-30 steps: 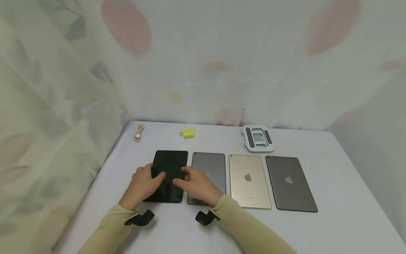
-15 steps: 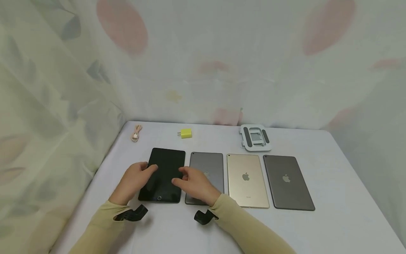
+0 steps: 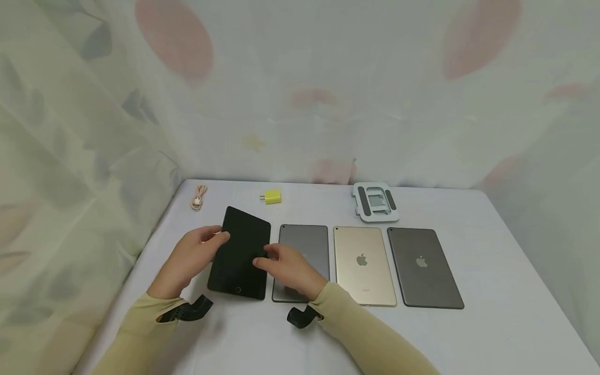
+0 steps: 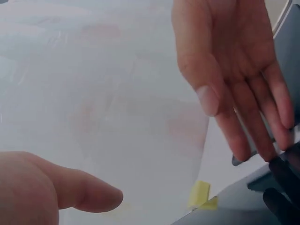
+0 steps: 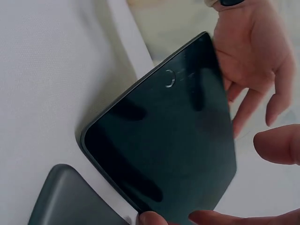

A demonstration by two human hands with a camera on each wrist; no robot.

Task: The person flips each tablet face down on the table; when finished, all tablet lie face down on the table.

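Note:
A black tablet (image 3: 240, 258), screen up with a round home button near its lower edge, is tilted, its left side raised off the table. My left hand (image 3: 189, 255) holds that left edge, with fingers hooked behind it. The thumb stands apart from the screen in the right wrist view, where the fingers' ends are hidden by the tablet (image 5: 164, 131). My right hand (image 3: 291, 268) is at the opposite edge. Its fingertips touch there, while its thumb is clear of the glass. A grey tablet (image 3: 319, 250) lies partly under my right hand.
Right of these lie a gold tablet (image 3: 363, 281) and a dark grey tablet (image 3: 424, 281), backs up. Behind are a coiled cable (image 3: 198, 198), a yellow charger plug (image 3: 272, 196) and a folded white-and-grey stand (image 3: 375, 202). Patterned cloth hangs behind and left of the table (image 3: 487, 250).
The black tablet lay flat; now its left side and far edge have risen. My left hand has moved left and up with that edge. My right hand has barely moved.

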